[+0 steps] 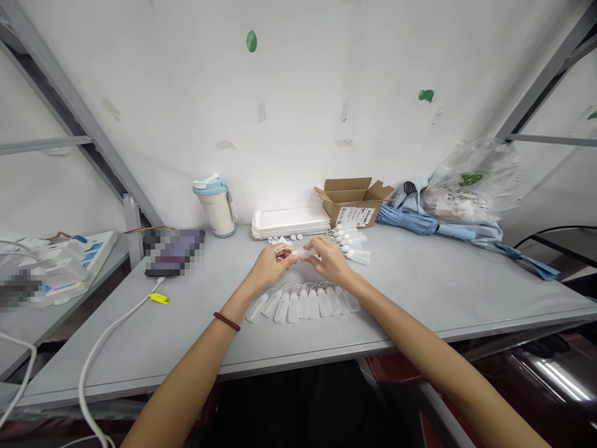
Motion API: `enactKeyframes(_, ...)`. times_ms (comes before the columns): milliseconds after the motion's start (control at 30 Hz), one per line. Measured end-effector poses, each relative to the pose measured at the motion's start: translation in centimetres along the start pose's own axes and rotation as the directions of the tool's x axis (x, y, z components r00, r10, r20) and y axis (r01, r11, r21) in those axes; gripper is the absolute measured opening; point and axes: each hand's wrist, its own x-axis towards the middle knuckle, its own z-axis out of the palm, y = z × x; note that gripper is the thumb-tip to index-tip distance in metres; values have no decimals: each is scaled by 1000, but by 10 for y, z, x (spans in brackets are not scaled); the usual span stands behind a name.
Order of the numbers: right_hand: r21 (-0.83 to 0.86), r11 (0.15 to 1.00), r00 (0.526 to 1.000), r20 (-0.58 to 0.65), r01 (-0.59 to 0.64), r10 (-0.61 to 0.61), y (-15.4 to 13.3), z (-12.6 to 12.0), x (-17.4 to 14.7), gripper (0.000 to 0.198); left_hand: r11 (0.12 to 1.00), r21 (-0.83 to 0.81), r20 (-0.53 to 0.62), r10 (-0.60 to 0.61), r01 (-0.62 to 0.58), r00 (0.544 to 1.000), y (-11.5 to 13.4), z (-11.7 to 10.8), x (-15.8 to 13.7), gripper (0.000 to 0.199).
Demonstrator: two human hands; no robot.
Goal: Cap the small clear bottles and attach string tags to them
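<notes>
My left hand (274, 264) and my right hand (330, 261) meet above the middle of the table, fingers pinched. Between their fingertips is a small translucent plastic piece (306, 253), partly covered by the fingers. Below my hands lies a row of several flat translucent plastic pieces (293, 308), each with a narrow white top and a thin white loop. More pieces of this kind (358, 256) lie in a cluster just right of my right hand. Several small white caps (275, 240) are scattered behind my left hand.
At the back stand a cream-and-blue tumbler (218, 208), stacked white trays (293, 221) and an open cardboard box (355, 205). A folded blue umbrella (410, 222) and a plastic bag (466, 193) lie right. Left are a blurred phone (176, 252), its white cable (109, 333) and a power strip (91, 267).
</notes>
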Motion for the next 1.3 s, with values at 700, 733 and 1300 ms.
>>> enactKeyframes(700, 190, 974, 990, 90, -126, 110, -16, -11, 5, 16, 997, 3, -6, -75, 75, 997, 2, 0, 0, 48)
enactKeyframes(733, 221, 962, 984, 112, -162, 140, -17, -13, 5, 17, 998, 14, -7, -61, 61, 998, 2, 0, 0, 47)
enactKeyframes(1300, 620, 580, 849, 398, -529, 349, -12, -12, 11, 39, 990, 142, 9, 23, -24, 1000, 9, 2, -4, 32)
